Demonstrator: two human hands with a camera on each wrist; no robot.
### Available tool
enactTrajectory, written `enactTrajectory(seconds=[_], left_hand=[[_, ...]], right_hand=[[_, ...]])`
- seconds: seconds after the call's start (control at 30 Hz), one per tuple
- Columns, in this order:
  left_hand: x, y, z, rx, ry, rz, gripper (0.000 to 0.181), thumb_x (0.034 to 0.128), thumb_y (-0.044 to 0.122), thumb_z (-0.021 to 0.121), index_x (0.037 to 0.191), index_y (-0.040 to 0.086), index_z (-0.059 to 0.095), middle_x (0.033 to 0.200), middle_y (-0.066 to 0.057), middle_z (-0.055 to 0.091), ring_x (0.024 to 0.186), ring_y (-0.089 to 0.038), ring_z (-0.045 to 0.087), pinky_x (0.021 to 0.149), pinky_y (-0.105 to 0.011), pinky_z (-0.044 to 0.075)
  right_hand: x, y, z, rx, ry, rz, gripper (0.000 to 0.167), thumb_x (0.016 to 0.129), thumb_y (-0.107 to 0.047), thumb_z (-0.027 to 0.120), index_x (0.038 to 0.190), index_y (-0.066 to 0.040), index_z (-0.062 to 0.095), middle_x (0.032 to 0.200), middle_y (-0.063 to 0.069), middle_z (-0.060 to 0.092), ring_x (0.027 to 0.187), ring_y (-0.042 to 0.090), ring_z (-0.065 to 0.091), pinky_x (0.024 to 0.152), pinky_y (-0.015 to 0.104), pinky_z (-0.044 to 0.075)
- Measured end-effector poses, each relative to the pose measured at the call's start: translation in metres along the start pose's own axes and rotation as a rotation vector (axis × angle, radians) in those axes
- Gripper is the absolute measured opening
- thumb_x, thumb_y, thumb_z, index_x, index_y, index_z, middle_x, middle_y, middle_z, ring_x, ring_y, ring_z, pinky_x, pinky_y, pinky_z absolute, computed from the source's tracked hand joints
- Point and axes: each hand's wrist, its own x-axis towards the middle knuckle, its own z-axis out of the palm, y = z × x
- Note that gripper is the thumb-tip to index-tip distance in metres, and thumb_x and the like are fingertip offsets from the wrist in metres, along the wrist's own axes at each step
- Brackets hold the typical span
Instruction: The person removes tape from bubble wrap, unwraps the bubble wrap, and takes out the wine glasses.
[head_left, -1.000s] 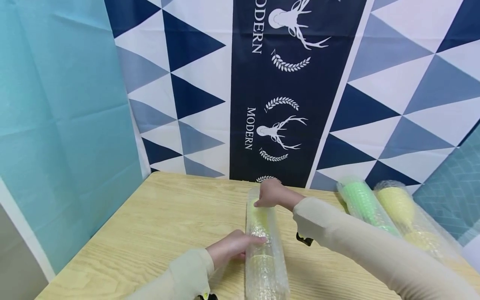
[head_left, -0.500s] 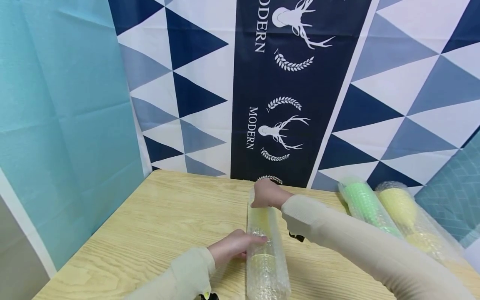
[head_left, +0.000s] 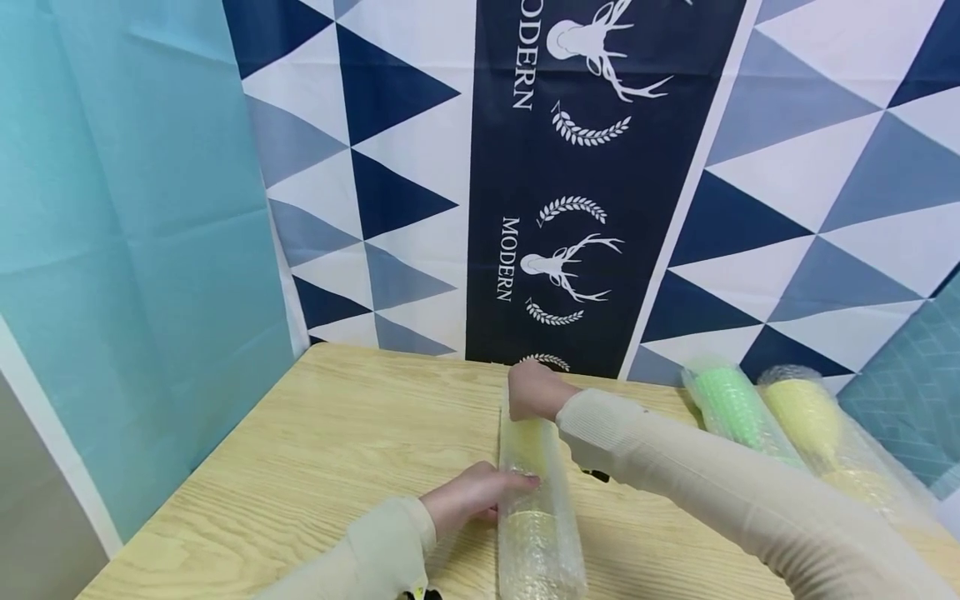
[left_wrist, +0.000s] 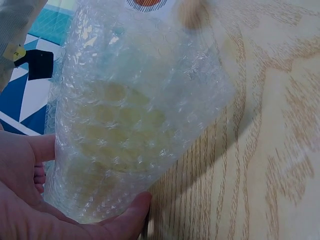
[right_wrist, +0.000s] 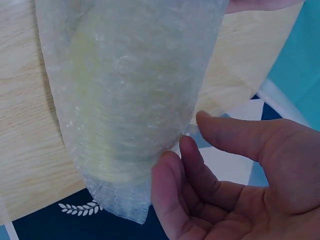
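Observation:
A long yellow object in bubble wrap (head_left: 536, 525) lies lengthwise on the wooden table. The wrap blurs its shape. My left hand (head_left: 472, 496) grips the bundle around its middle, thumb across the top; the fingers are partly hidden behind it. In the left wrist view, the thumb (left_wrist: 132, 215) presses on the clear bubble wrap (left_wrist: 125, 115). At the far end is my right hand (head_left: 536, 392), its fingers curled. The right wrist view shows that right hand (right_wrist: 240, 180) pinching the edge of the bubble wrap (right_wrist: 135, 100) between thumb and fingertips.
To the right lie two more bubble-wrapped things, one green (head_left: 727, 408) and one yellow (head_left: 810, 425). The wooden table (head_left: 360, 417) ends at a patterned cloth backdrop (head_left: 420, 275). A turquoise sheet (head_left: 150, 250) hangs at the left.
My right hand has shifted slightly left over the far end of the bundle, with its thumb now tucked out of the head view. The left hand keeps its grip in place.

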Motion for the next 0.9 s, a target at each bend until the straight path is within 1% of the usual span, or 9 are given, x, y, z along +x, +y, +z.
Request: enactTrajectory(seconds=[0.1,0.2,0.3,0.4,0.47,0.53,0.67,0.77,0.9], left_hand=[[0.002,-0.001,0.002,-0.005,0.004,0.000,0.040,0.0847,0.034,0.067,0.101,-0.002,0.062,0.090,-0.005,0.066,0.076,-0.012,0.062,0.074,-0.029,0.055],[0.003,-0.002,0.003,-0.001,0.006,0.004,0.038,0.0851,0.035,0.067,0.099,0.000,0.063,0.087,-0.004,0.068,0.074,-0.010,0.062,0.071,-0.026,0.053],[0.003,-0.003,0.003,-0.002,0.006,0.001,0.036,0.0852,0.035,0.067,0.097,0.001,0.064,0.085,-0.002,0.068,0.071,-0.009,0.062,0.068,-0.024,0.051],[0.002,-0.002,0.001,-0.005,-0.002,-0.004,0.035,0.0855,0.036,0.067,0.097,0.002,0.065,0.084,-0.002,0.068,0.070,-0.008,0.061,0.068,-0.023,0.051],[0.002,-0.001,0.000,-0.011,-0.012,-0.008,0.035,0.0858,0.036,0.067,0.097,0.002,0.065,0.084,-0.002,0.069,0.070,-0.008,0.062,0.068,-0.023,0.051],[0.002,-0.001,0.000,-0.013,-0.021,-0.013,0.036,0.0863,0.036,0.066,0.098,0.003,0.064,0.086,-0.003,0.069,0.072,-0.009,0.062,0.069,-0.023,0.050],[0.001,0.000,-0.001,-0.021,-0.025,-0.025,0.038,0.0865,0.036,0.067,0.101,0.002,0.063,0.090,-0.005,0.069,0.073,-0.010,0.063,0.071,-0.024,0.051],[0.002,0.001,-0.001,-0.023,-0.027,-0.038,0.041,0.0871,0.037,0.066,0.105,0.000,0.060,0.093,-0.006,0.067,0.076,-0.010,0.063,0.074,-0.026,0.052],[0.002,0.001,0.000,-0.019,-0.019,-0.038,0.043,0.0873,0.037,0.066,0.106,-0.001,0.060,0.093,-0.007,0.068,0.076,-0.011,0.064,0.074,-0.027,0.052]], right_hand=[[0.001,0.000,0.002,0.015,-0.025,0.042,0.012,0.079,-0.010,0.063,0.070,-0.005,0.056,0.073,0.006,0.051,0.058,0.016,0.045,0.044,0.023,0.034],[0.003,-0.001,0.003,0.055,-0.056,0.077,0.014,0.081,-0.009,0.060,0.068,-0.006,0.055,0.069,0.005,0.049,0.049,0.013,0.042,0.041,0.020,0.032],[0.004,-0.002,0.003,0.092,-0.085,0.086,0.012,0.080,-0.007,0.059,0.069,-0.005,0.056,0.066,0.005,0.049,0.043,0.010,0.040,0.038,0.018,0.031],[0.005,0.000,0.002,0.125,-0.096,0.090,0.008,0.079,-0.004,0.058,0.071,-0.003,0.058,0.065,0.006,0.050,0.041,0.010,0.041,0.038,0.017,0.032],[0.004,0.002,0.002,0.157,-0.102,0.098,0.008,0.078,-0.001,0.057,0.071,-0.003,0.057,0.064,0.006,0.049,0.041,0.010,0.042,0.038,0.017,0.032],[0.004,0.005,0.002,0.192,-0.106,0.100,0.013,0.078,0.002,0.056,0.066,-0.003,0.054,0.059,0.005,0.048,0.040,0.009,0.043,0.037,0.017,0.033],[0.005,0.009,0.002,0.200,-0.105,0.090,0.026,0.074,0.007,0.053,0.055,-0.008,0.044,0.050,0.003,0.045,0.036,0.006,0.043,0.036,0.014,0.033],[0.007,0.011,0.002,0.234,-0.107,0.100,0.026,0.072,0.008,0.052,0.055,-0.008,0.041,0.049,0.003,0.044,0.035,0.005,0.044,0.036,0.013,0.033],[0.009,0.015,0.005,0.338,-0.109,0.133,0.024,0.070,0.007,0.054,0.056,-0.008,0.042,0.047,0.000,0.043,0.035,0.006,0.045,0.035,0.014,0.035]])
